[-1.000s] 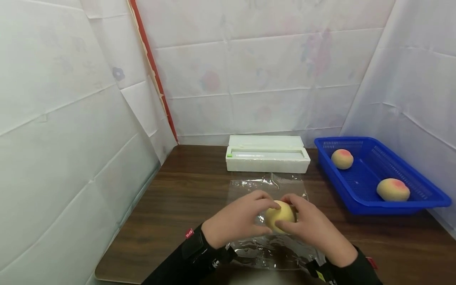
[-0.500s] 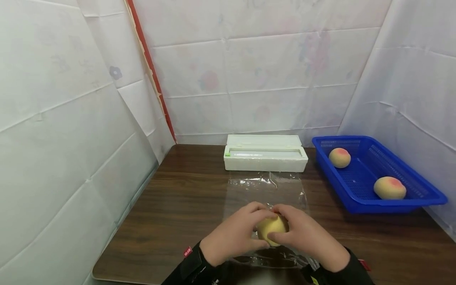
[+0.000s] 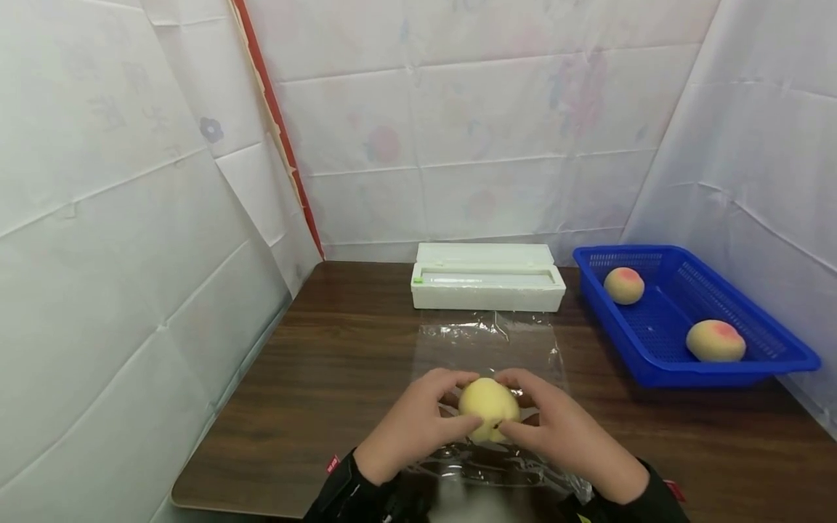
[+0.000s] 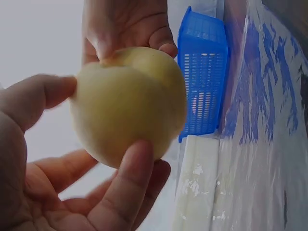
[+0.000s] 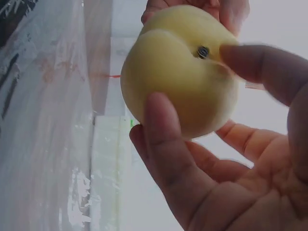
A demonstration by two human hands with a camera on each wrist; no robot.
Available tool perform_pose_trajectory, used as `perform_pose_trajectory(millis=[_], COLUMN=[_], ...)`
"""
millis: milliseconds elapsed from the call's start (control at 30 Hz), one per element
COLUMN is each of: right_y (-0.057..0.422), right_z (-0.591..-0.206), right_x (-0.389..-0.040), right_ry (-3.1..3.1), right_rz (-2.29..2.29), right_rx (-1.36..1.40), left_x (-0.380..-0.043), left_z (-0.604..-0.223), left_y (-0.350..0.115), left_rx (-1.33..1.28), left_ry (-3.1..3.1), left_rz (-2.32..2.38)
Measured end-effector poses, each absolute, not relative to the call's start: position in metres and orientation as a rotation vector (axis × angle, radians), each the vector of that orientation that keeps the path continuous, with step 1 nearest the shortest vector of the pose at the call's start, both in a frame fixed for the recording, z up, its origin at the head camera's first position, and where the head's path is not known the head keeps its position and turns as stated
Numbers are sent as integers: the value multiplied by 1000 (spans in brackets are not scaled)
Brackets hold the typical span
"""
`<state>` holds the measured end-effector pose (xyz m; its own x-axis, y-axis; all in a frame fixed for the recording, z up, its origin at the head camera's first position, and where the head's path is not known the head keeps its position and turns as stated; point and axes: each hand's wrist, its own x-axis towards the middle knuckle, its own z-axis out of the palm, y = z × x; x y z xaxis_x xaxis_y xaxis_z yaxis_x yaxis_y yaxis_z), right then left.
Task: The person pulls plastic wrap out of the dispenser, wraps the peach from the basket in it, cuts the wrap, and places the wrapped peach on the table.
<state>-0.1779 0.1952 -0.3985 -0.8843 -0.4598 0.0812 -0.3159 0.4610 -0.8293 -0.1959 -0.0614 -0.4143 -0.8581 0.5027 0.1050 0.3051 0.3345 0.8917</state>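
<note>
Between both hands is a pale yellow peach [image 3: 488, 408], held above a sheet of clear cling film [image 3: 480, 352]. My left hand [image 3: 418, 420] grips its left side with thumb and fingertips, and my right hand [image 3: 559, 428] grips its right. In the right wrist view, the dark stem spot on the peach [image 5: 178, 77] shows beside the right thumb. The left wrist view has the left fingertips touching the peach [image 4: 127, 106] from below and its thumb at the side. Film stretches from a white cling film box [image 3: 488, 294] toward me.
To the right stands a blue basket [image 3: 654, 363] holding two peaches, one at the back left [image 3: 624, 285] and another peach [image 3: 716, 341] near the front. Dark wooden table [image 3: 340, 363] extends left of the film. White sheeting [image 3: 484, 145] encloses the back and sides.
Both hands have brought the peach slightly left and nearer to me, then turned it, so its stem spot now faces the front. Box and basket have stayed in place.
</note>
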Motion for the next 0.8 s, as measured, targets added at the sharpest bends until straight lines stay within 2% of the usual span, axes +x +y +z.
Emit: perform_pose_trajectory(millis=[367,567,800], right_y=[193,192,192], right_z=[-410,-418,-424], right_x=[-185,-191,-191], right_ry=[2552,2463,2422], right_rz=[-1463,-1498,-1500], right_rx=[-309,-297,-283], left_x=[-193,-195,-194], left_z=[-417,-418,-422], left_y=[-50,-45,-42], left_rx=[675,722,631], left_ry=[2444,2589,2537], left_rz=[1633,1456,1411])
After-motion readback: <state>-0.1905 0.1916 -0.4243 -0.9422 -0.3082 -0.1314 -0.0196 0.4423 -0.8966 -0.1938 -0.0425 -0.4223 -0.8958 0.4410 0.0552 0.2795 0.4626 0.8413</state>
